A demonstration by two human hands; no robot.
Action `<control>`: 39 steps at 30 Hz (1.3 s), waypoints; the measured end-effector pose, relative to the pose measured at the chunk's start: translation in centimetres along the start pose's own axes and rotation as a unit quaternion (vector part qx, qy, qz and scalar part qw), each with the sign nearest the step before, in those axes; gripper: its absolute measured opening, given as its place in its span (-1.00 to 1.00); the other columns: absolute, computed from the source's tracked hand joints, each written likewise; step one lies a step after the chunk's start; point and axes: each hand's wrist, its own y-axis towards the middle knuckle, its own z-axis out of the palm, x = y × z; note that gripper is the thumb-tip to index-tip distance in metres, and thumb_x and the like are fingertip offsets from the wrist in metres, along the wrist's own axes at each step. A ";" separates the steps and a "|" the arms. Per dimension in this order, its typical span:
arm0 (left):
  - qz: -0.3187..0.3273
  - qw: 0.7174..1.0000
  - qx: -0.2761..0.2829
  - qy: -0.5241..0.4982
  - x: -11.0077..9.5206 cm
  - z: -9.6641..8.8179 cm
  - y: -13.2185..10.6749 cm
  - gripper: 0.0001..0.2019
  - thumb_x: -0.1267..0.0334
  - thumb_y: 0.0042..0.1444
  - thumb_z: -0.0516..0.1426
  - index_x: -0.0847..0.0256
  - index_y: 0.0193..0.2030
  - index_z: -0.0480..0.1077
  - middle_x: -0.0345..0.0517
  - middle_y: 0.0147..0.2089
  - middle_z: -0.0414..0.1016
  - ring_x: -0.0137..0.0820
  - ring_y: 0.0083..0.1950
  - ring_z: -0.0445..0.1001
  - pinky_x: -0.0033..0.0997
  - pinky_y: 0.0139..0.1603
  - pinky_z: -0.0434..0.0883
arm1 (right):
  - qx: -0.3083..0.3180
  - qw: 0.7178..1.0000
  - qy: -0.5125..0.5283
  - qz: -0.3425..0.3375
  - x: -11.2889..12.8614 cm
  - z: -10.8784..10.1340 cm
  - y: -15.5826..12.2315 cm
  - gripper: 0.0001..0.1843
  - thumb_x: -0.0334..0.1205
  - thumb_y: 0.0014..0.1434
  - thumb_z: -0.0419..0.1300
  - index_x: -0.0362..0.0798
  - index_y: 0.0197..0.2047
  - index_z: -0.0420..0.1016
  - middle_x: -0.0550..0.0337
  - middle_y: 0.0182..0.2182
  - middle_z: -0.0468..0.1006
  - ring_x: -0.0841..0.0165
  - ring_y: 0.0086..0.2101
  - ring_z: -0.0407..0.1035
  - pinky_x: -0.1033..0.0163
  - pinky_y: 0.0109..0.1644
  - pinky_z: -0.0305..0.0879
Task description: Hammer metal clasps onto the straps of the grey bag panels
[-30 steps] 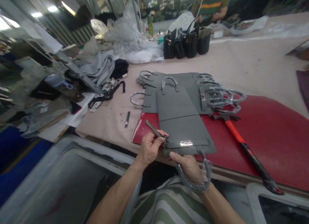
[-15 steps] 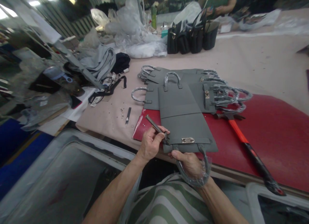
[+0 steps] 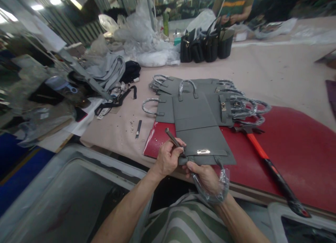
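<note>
A flat grey bag panel (image 3: 199, 131) with a metal clasp (image 3: 203, 151) lies on a red mat (image 3: 283, 145), its near edge at the table's front. My left hand (image 3: 168, 159) is closed round a thin metal punch tool (image 3: 173, 140), whose tip rests by the strap at the panel's near left corner. My right hand (image 3: 207, 178) grips the panel's near edge from below, with the plastic-wrapped handle (image 3: 219, 190) looped over my wrist.
More grey panels with wrapped handles (image 3: 236, 103) are stacked behind. An orange-handled hammer (image 3: 265, 159) lies on the mat to the right. A small chisel (image 3: 138, 128) and scraps sit on the beige table. Black bags (image 3: 207, 45) stand at the back, where another person works.
The punch tool in my left hand has moved slightly right, closer to the strap. The panel and my right hand have hardly shifted.
</note>
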 end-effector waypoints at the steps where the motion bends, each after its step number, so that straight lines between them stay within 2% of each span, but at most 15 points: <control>1: -0.004 1.000 0.006 0.007 0.2 0.1 0.3 -0.91 0.37 0.19 0.09 0.19 -0.17 0.39 -0.04 -0.15 0.57 -0.31 -0.11 0.55 -0.34 -0.08 0.47 | -0.001 1.000 0.000 -0.003 0.2 0.0 0.2 -0.54 0.04 -0.24 0.55 -0.18 -0.44 0.62 0.06 -0.48 0.58 0.40 -0.54 0.38 0.30 -0.47 0.36; 6: 0.003 0.998 0.029 0.049 1.2 0.7 1.6 -0.88 0.42 0.14 0.08 0.19 -0.20 0.39 -0.06 -0.19 0.56 -0.31 -0.14 0.54 -0.32 -0.07 0.45 | 0.015 0.999 0.036 0.002 0.5 -0.2 0.8 -0.57 0.04 -0.12 0.50 -0.19 -0.40 0.61 0.07 -0.48 0.58 0.40 -0.55 0.39 0.33 -0.52 0.37; 11: 0.032 0.995 0.045 0.083 2.7 1.5 0.9 -0.86 0.43 0.14 0.06 0.20 -0.19 0.38 -0.03 -0.18 0.54 -0.29 -0.13 0.52 -0.31 -0.08 0.45 | 0.000 0.984 0.155 0.085 -0.3 -0.8 -0.3 -0.79 -0.16 0.12 0.33 -0.15 -0.26 0.62 -0.03 -0.29 0.65 0.29 -0.30 0.54 0.32 -0.37 0.44; 15: 0.073 0.989 0.059 0.117 3.7 2.0 -0.1 -0.86 0.44 0.17 0.05 0.20 -0.16 0.35 0.00 -0.13 0.52 -0.27 -0.04 0.51 -0.27 0.03 0.44 | -0.012 0.972 0.217 0.085 -1.0 -1.0 -2.1 -0.75 -0.22 0.01 0.41 -0.11 -0.21 0.62 -0.03 -0.11 0.65 0.21 -0.14 0.56 0.25 -0.22 0.48; 18: 0.109 0.983 0.068 0.134 4.3 2.3 -0.6 -0.84 0.44 0.18 0.05 0.19 -0.11 0.33 0.02 -0.10 0.51 -0.26 0.00 0.51 -0.25 0.07 0.44 | -0.043 0.972 0.212 0.095 -1.7 -1.6 -3.9 -0.64 -0.21 -0.07 0.46 -0.08 -0.16 0.60 -0.01 -0.12 0.65 0.18 -0.11 0.55 0.24 -0.22 0.49; 23: 0.139 0.983 0.037 0.113 4.7 2.6 -1.0 -0.83 0.44 0.19 0.07 0.20 -0.09 0.34 0.03 -0.08 0.51 -0.27 0.00 0.52 -0.25 0.06 0.46 | -0.091 0.981 0.089 0.147 -2.6 -5.4 -7.5 -0.72 -0.14 -0.02 0.39 -0.09 -0.24 0.56 -0.01 -0.28 0.63 0.30 -0.37 0.53 0.36 -0.48 0.33; 26: 0.129 0.985 0.028 0.108 4.7 2.8 -1.1 -0.84 0.44 0.17 0.09 0.19 -0.11 0.36 0.02 -0.08 0.52 -0.27 -0.01 0.53 -0.25 0.05 0.47 | -0.105 0.981 -0.149 0.064 -0.7 -9.6 -8.8 -0.66 0.07 0.06 0.28 -0.06 -0.31 0.54 0.07 -0.44 0.57 0.33 -0.52 0.40 0.32 -0.56 0.19; 27: 0.126 0.986 0.028 0.108 4.7 2.8 -1.1 -0.84 0.44 0.17 0.09 0.19 -0.12 0.36 0.02 -0.09 0.53 -0.27 -0.01 0.54 -0.26 0.05 0.47 | -0.141 0.955 -0.262 0.005 0.4 -11.1 -8.9 -0.63 0.12 0.07 0.23 -0.04 -0.31 0.54 0.06 -0.44 0.56 0.29 -0.50 0.40 0.27 -0.52 0.22; 28: 0.125 0.986 0.030 0.109 4.6 2.9 -1.1 -0.84 0.43 0.17 0.09 0.19 -0.12 0.36 0.01 -0.10 0.53 -0.27 -0.02 0.54 -0.26 0.05 0.47 | -0.191 0.904 -0.378 -0.064 1.6 -12.5 -8.7 -0.62 0.13 0.08 0.19 -0.02 -0.28 0.54 0.03 -0.40 0.56 0.22 -0.42 0.43 0.20 -0.43 0.29; 30: 0.121 0.986 0.032 0.107 4.5 2.9 -1.1 -0.84 0.44 0.16 0.09 0.19 -0.13 0.37 0.01 -0.10 0.53 -0.27 -0.03 0.53 -0.26 0.04 0.47 | -0.297 0.749 -0.560 -0.195 3.9 -14.9 -7.9 -0.57 0.08 0.12 0.09 -0.06 -0.15 0.53 -0.13 -0.20 0.56 0.05 -0.22 0.44 0.03 -0.21 0.35; 32: 0.113 0.987 0.036 0.105 4.5 2.9 -1.1 -0.83 0.44 0.16 0.09 0.18 -0.12 0.37 0.01 -0.10 0.52 -0.27 -0.04 0.53 -0.27 0.02 0.47 | -0.333 0.599 -0.685 -0.246 5.7 -16.2 -6.7 -0.54 0.00 0.19 -0.01 -0.15 -0.06 0.49 -0.27 -0.10 0.49 -0.04 -0.16 0.40 -0.06 -0.15 0.32; 34: 0.103 0.988 0.039 0.105 4.5 2.9 -1.1 -0.83 0.45 0.15 0.09 0.18 -0.13 0.37 0.00 -0.11 0.52 -0.26 -0.04 0.52 -0.27 0.02 0.47 | -0.335 0.498 -0.762 -0.242 6.8 -16.7 -5.6 -0.55 -0.07 0.25 -0.06 -0.20 -0.04 0.47 -0.33 -0.12 0.47 -0.04 -0.22 0.38 -0.04 -0.24 0.29; 37: 0.093 0.989 0.041 0.111 4.2 3.0 -1.1 -0.83 0.46 0.14 0.09 0.17 -0.13 0.36 0.00 -0.12 0.50 -0.26 -0.05 0.51 -0.27 0.02 0.46 | -0.369 0.421 -0.794 -0.235 8.1 -17.3 -4.2 -0.60 -0.09 0.29 -0.05 -0.18 -0.05 0.46 -0.34 -0.16 0.46 -0.03 -0.29 0.37 0.06 -0.39 0.17; 38: 0.091 0.989 0.043 0.113 4.1 3.0 -1.1 -0.83 0.46 0.14 0.09 0.17 -0.14 0.35 -0.01 -0.13 0.49 -0.26 -0.06 0.51 -0.28 0.01 0.45 | -0.383 0.417 -0.790 -0.235 8.5 -17.7 -3.9 -0.63 -0.08 0.28 -0.03 -0.15 -0.11 0.47 -0.34 -0.21 0.46 -0.03 -0.31 0.37 0.07 -0.41 0.13; 39: 0.088 0.989 0.046 0.113 3.9 3.0 -1.0 -0.83 0.46 0.14 0.08 0.18 -0.14 0.35 -0.02 -0.15 0.48 -0.27 -0.07 0.50 -0.28 0.00 0.45 | -0.389 0.432 -0.780 -0.233 9.1 -18.3 -3.6 -0.68 -0.08 0.28 -0.01 -0.10 -0.20 0.47 -0.32 -0.28 0.45 0.00 -0.35 0.37 0.08 -0.42 0.10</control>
